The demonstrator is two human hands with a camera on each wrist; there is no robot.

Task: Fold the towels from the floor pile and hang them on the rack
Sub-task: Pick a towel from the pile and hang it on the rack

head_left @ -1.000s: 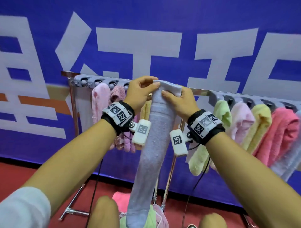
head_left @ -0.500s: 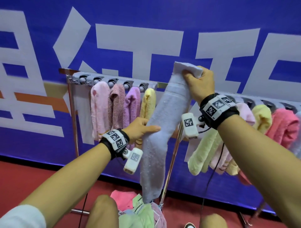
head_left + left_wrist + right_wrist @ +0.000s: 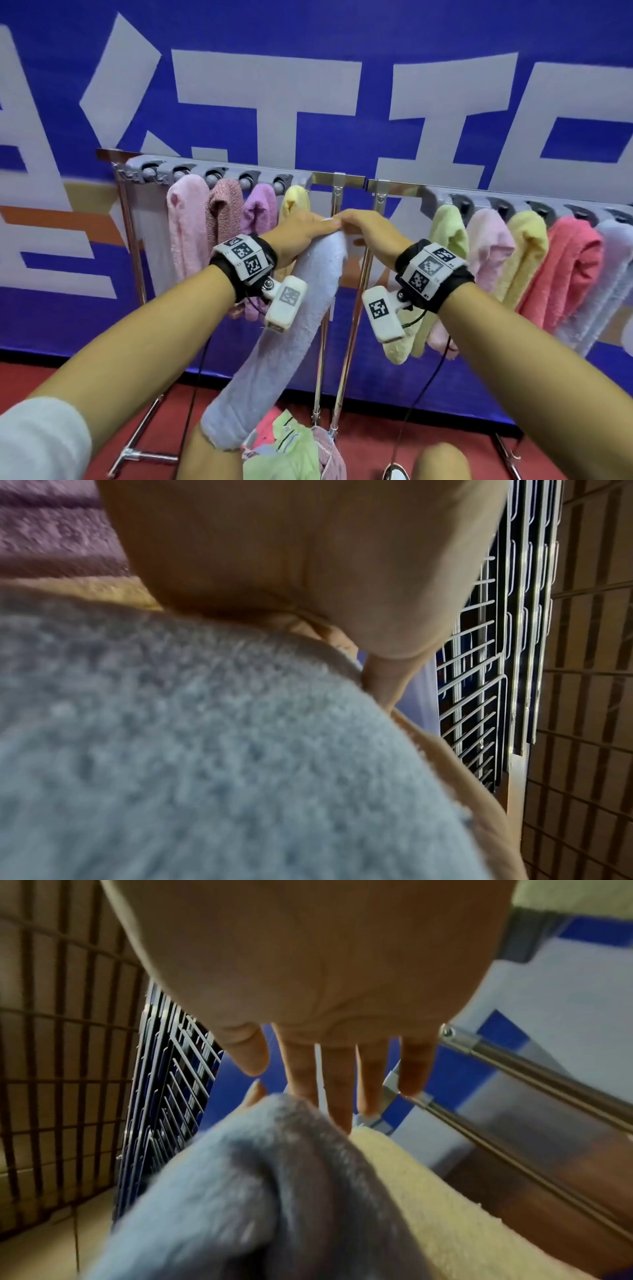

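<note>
Since half a second ago, right hand [image 3: 371,231] has dropped from above the rail and left hand [image 3: 301,233] risen; both meet atop the lavender-blue towel [image 3: 291,329], below the rack rail [image 3: 342,178]. Left hand grips the towel's top. Right fingers [image 3: 337,1080] extend straight, holding nothing. Towel's long axis trails down-left from the grip. Nearest hook clip hidden; fold contact unclear.

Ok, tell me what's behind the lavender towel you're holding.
Behind the lavender towel stand the rack's chrome uprights and the blue banner. The yellow towel hangs partly behind it. Whether anything else lies behind it is hidden.
</note>
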